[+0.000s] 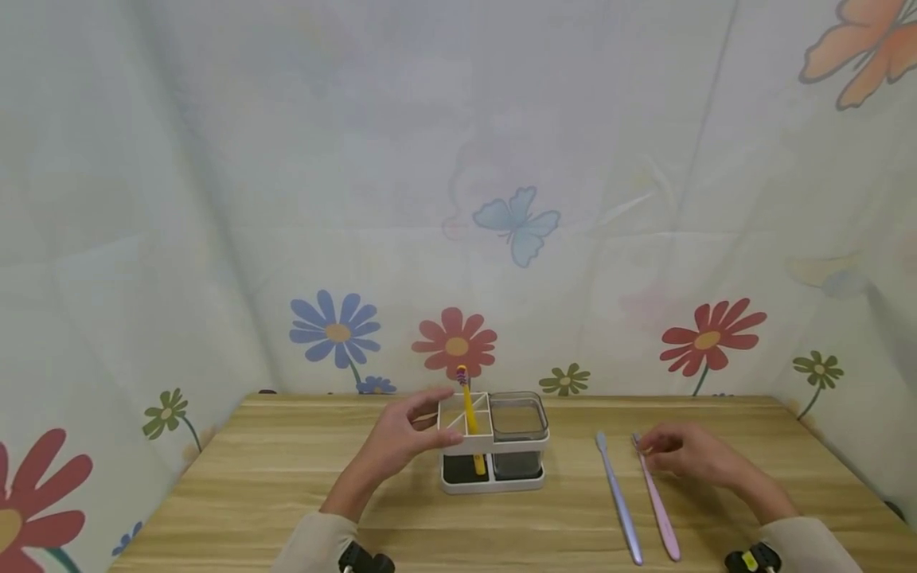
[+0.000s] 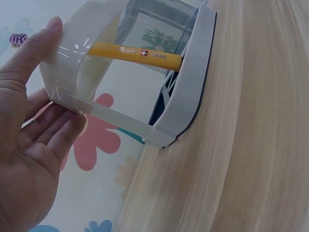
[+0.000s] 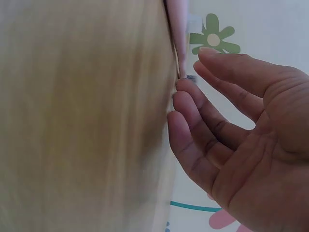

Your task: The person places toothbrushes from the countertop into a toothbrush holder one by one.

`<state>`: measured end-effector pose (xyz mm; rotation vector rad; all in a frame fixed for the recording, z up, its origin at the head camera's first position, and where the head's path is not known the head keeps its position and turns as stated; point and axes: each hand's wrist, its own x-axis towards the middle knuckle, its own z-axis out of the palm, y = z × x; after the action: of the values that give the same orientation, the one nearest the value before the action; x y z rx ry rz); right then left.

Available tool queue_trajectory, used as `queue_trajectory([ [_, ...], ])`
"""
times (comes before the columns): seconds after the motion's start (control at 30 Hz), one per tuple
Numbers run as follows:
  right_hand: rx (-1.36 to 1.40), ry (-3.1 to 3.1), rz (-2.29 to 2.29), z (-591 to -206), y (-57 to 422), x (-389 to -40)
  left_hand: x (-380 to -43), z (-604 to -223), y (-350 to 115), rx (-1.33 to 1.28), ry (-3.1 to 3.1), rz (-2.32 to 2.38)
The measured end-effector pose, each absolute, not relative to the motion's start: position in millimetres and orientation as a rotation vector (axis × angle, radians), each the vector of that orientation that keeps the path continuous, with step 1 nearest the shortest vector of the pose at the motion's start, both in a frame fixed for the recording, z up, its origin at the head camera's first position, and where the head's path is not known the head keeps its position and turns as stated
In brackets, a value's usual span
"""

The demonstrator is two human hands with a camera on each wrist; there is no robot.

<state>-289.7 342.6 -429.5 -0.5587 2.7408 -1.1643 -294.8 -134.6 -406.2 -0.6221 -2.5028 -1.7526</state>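
Note:
My left hand (image 1: 401, 434) grips the left side of a white toothbrush holder (image 1: 494, 486), thumb in front and fingers behind. A yellow toothbrush (image 1: 470, 410) stands in one slot of its divided top, bristles up. In the left wrist view, printing shows on the yellow handle (image 2: 137, 54). The holder's right half carries a see-through grey cup (image 1: 518, 461). Over on the right, a pink toothbrush (image 1: 662, 513) lies on the table. My right hand (image 1: 684, 454) is at its head end, fingertips right by the brush and thumb apart from the fingers in the right wrist view.
A lavender toothbrush (image 1: 618, 497) lies left of the pink one, roughly parallel to it. Both rest on a wood-grain table (image 1: 559, 517). A curtain (image 1: 401, 159) printed with flowers and butterflies hangs behind the table's far edge.

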Motion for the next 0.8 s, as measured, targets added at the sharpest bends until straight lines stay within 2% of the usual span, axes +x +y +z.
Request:
queue_trajectory([
  [0.3,-0.596,2.721,-1.162,-432,340,-288,-296,-408,-135,-0.638,-2.508,-1.742],
  [0.8,-0.324,2.823,-1.152,-432,331,-287,-297,-408,-136,-0.637,-2.504,-1.740],
])
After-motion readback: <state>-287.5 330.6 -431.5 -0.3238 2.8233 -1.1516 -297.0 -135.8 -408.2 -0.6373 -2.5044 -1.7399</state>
